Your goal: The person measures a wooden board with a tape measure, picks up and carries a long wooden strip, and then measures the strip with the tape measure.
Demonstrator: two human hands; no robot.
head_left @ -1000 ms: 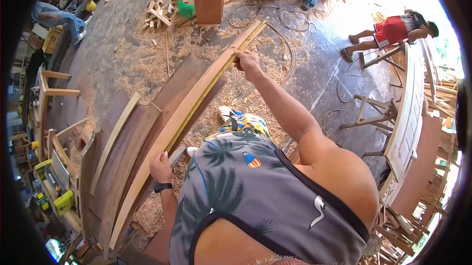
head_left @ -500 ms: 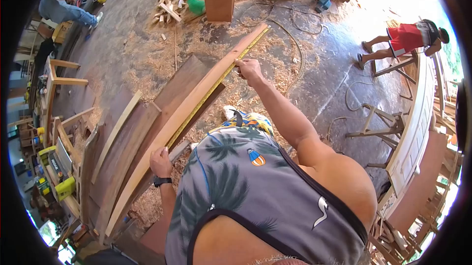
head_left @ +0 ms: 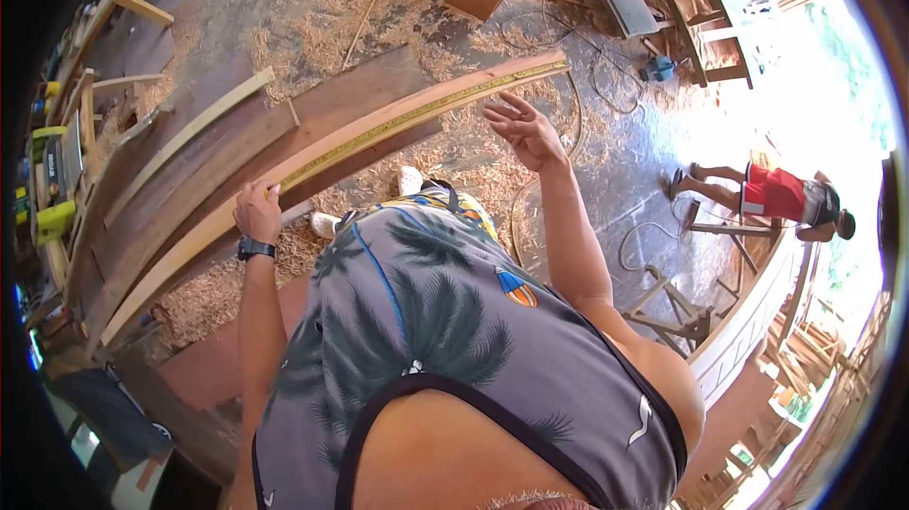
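A long curved pale wooden plank (head_left: 227,207) lies across darker boards (head_left: 204,155). A yellow tape measure (head_left: 407,117) is stretched along the plank's near edge. My left hand (head_left: 258,210), a black watch on its wrist, presses the tape end against the plank. My right hand (head_left: 524,129) hovers open just below the plank's far part, fingers spread, holding nothing.
Wood shavings (head_left: 312,55) cover the concrete floor. Another curved strip (head_left: 180,136) rests on the dark boards. Power tools (head_left: 52,216) sit at the left. Cables (head_left: 568,122), sawhorses (head_left: 663,311) and a door panel (head_left: 757,311) stand at the right. A person in red (head_left: 776,196) bends over there.
My right hand has let go of the tape and plank and now hovers open. The view has swung, so the plank appears more level. My left hand stays on the tape.
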